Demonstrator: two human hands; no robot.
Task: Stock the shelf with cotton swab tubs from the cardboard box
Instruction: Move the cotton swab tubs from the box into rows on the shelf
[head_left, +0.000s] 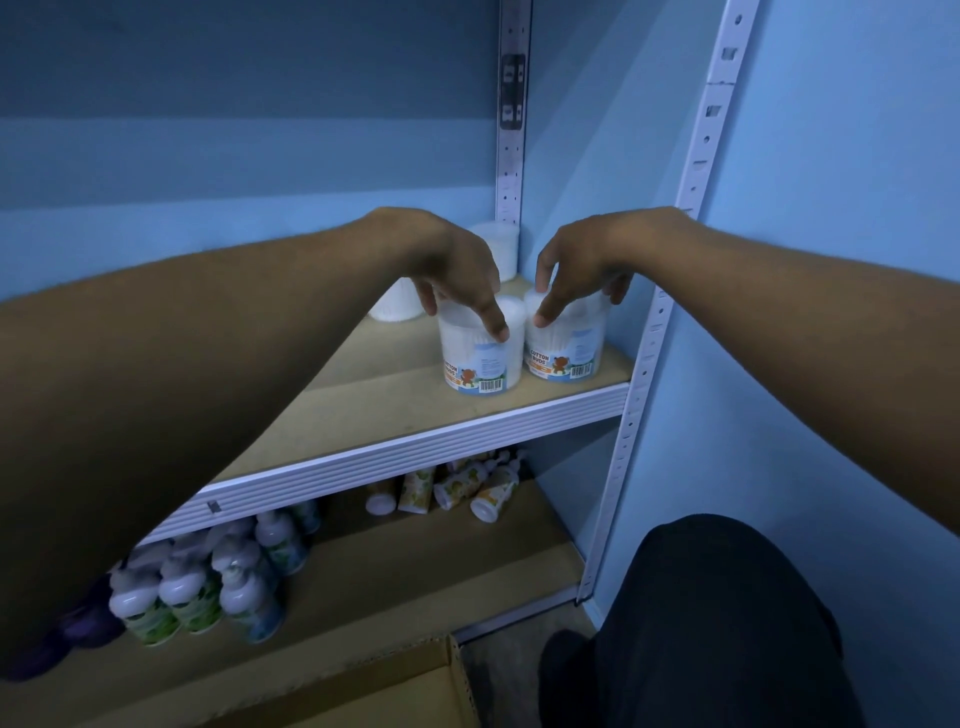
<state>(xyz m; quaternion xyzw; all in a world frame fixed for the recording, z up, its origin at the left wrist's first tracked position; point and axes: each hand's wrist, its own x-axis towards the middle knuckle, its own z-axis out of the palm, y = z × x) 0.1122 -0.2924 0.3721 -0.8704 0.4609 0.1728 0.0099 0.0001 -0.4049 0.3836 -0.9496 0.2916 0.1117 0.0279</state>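
Two clear cotton swab tubs with bear labels stand side by side on the wooden shelf (395, 395), near its right front corner. My left hand (457, 265) grips the top of the left tub (480, 358) from above. My right hand (582, 260) grips the top of the right tub (566, 353) the same way. Both tubs rest upright on the shelf board. Behind them stand two more tubs, one (496, 244) in the back corner and one (397, 304) partly hidden by my left hand. A corner of the cardboard box (415, 691) shows at the bottom.
White slotted uprights (654, 332) frame the shelf on the right, against a blue wall. The lower shelf holds several pump bottles (208, 582) at the left and several small tubes (467, 488) lying at the back. My dark-clothed knee (717, 623) is at the bottom right.
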